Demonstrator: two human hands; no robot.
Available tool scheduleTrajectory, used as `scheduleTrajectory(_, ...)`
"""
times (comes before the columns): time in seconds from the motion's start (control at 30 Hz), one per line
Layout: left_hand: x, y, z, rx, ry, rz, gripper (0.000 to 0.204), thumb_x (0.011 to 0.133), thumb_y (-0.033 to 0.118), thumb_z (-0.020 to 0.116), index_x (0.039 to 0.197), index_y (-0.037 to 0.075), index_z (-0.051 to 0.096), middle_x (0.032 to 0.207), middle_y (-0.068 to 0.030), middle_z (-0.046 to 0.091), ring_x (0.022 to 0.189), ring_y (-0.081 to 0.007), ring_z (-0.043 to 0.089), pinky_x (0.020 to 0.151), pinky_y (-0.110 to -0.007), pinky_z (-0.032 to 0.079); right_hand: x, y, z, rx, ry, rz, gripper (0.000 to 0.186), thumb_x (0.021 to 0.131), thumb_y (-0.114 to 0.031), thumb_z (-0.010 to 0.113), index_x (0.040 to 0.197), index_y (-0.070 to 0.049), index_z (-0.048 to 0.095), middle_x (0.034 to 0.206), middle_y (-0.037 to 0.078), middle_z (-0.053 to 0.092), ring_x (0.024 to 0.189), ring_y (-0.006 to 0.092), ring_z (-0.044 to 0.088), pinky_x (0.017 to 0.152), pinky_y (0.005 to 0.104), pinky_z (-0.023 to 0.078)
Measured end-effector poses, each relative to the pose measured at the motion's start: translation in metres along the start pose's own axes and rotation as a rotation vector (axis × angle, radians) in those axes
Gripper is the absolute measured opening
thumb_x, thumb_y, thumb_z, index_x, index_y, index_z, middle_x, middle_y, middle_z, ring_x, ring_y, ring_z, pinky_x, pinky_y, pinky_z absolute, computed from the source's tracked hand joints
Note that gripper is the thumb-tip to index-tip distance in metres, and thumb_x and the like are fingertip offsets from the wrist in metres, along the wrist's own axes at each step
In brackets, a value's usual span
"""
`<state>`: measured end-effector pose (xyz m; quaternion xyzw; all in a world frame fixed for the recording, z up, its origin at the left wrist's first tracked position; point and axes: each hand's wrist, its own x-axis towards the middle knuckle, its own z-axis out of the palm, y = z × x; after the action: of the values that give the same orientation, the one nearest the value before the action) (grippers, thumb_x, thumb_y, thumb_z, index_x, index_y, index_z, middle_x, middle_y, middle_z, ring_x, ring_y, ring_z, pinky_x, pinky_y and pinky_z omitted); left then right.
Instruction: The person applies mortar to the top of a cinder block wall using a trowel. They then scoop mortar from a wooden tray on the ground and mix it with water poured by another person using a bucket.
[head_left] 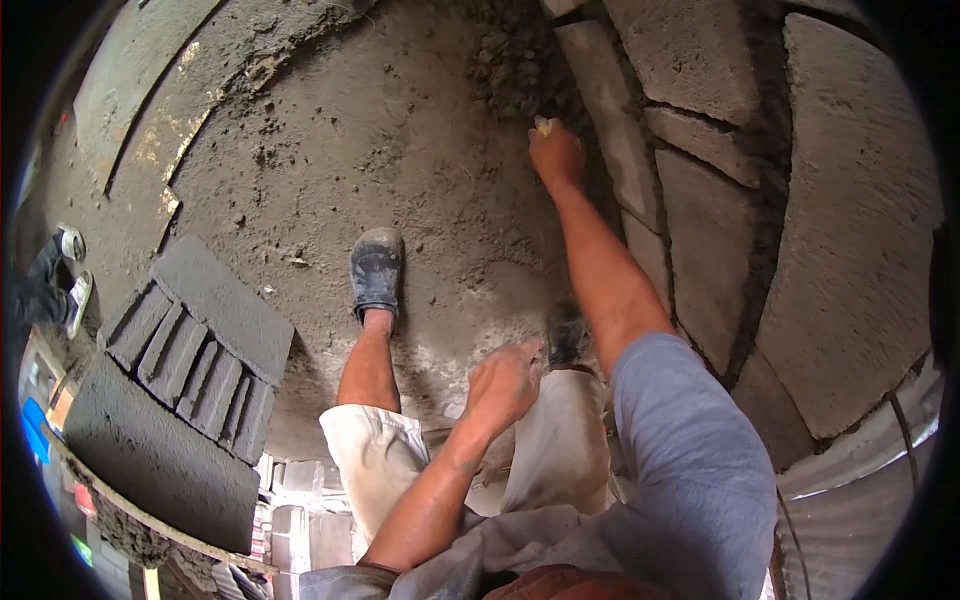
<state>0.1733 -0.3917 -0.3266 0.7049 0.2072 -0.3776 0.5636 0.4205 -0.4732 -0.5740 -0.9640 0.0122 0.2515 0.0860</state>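
Observation:
My right hand (557, 158) is closed in a fist at the upper middle, arm stretched forward. A small pale yellow bit (543, 127) shows at its fingers; the rest of what it grips cannot be made out. Just beyond the fist lies a heap of wet, lumpy grey mortar (515, 75), beside a row of grey slabs. My left hand (503, 387), smeared with grey, hangs in front of my right knee. Its fingers look loosely stretched and partly hidden, with nothing seen in them.
Large grey slabs (860, 220) fill the right side, dark gaps between them. At the left lie smooth grey slabs (220, 300) and narrow ridged blocks (185, 365). My dark clog (377, 270) stands on the rough, crumb-strewn floor (440, 200). Another person's shoes (75, 270) show at the far left.

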Motion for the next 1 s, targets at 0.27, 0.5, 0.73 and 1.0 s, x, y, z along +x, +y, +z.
scheduleTrajectory(0.27, 0.001, -0.008, -0.009, 0.018, -0.037, -0.067, 0.037, 0.085, 0.011, 0.054, 0.121, 0.009, 0.063, 0.114, -0.0221, 0.066, 0.106, -0.0411, 0.062, 0.089, -0.05, 0.049, -0.065, -0.071, -0.102, 0.045, 0.073, -0.286, 0.032, 0.085, -0.034, 0.07, 0.108, -0.012, 0.067, 0.097, 0.016, 0.071, 0.095, 0.0395, 0.065, 0.082, 0.0493, 0.051)
scheduleTrajectory(0.5, -0.131, -0.04, -0.026, -0.104, 0.269, -0.099, 0.041, 0.082, 0.01, 0.053, 0.121, 0.006, 0.062, 0.112, -0.0243, 0.067, 0.105, -0.0427, 0.063, 0.09, -0.048, 0.051, -0.234, -0.207, -0.249, 0.043, -0.018, -0.717, 0.031, 0.086, -0.027, 0.067, 0.112, -0.01, 0.064, 0.1, 0.015, 0.069, 0.091, 0.038, 0.065, 0.079, 0.0478, 0.051)
scheduleTrajectory(0.73, -0.305, 0.019, -0.054, -0.292, 0.422, 0.091, 0.039, 0.087, 0.012, 0.053, 0.124, 0.004, 0.061, 0.107, -0.027, 0.066, 0.105, -0.0395, 0.063, 0.091, -0.043, 0.049, -0.422, -0.344, -0.379, 0.151, -0.284, -1.1, 0.026, 0.086, -0.019, 0.066, 0.111, -0.009, 0.067, 0.102, 0.015, 0.069, 0.095, 0.0325, 0.067, 0.081, 0.0421, 0.054)
scheduleTrajectory(1.0, -0.315, 0.101, -0.119, -0.393, 1.077, -0.027, 0.031, 0.089, 0.015, 0.056, 0.114, 0.0, 0.067, 0.11, -0.0189, 0.068, 0.11, -0.0314, 0.063, 0.098, -0.038, 0.045, -0.479, -0.413, -0.348, -0.101, -0.764, -1.314, 0.025, 0.082, -0.024, 0.059, 0.082, -0.001, 0.07, 0.081, 0.021, 0.068, 0.078, 0.0383, 0.067, 0.069, 0.048, 0.053)
